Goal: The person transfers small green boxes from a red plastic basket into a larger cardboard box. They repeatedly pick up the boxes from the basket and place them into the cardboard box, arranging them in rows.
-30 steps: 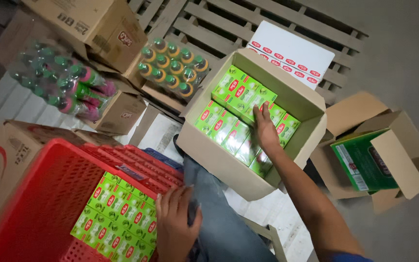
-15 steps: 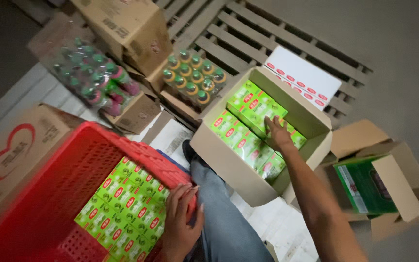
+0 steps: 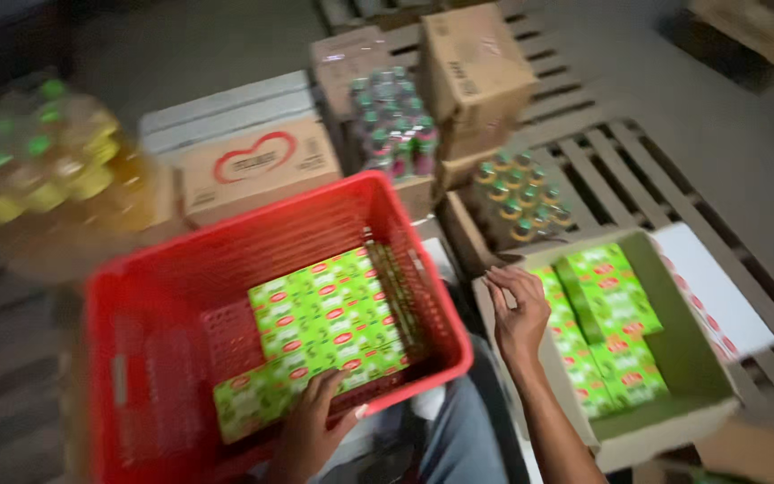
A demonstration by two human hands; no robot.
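Green packets (image 3: 329, 314) are lying in flat rows inside the red plastic basket (image 3: 163, 269), and we are pressing our left hand (image 3: 311, 428) onto the nearest row, fingers spread flat rather than closed around anything. Our right hand (image 3: 517, 309) is hovering loose and empty over the near wall of the open cardboard box (image 3: 674, 421), where more green packets (image 3: 611, 323) are sitting. Beyond the basket, a closed carton (image 3: 257, 166), shrink-wrapped bottles (image 3: 396, 125) and a tray of capped jars (image 3: 521, 193) are resting on wooden pallets (image 3: 638, 179). A grey concrete floor (image 3: 736, 116) is stretching away in dim light.
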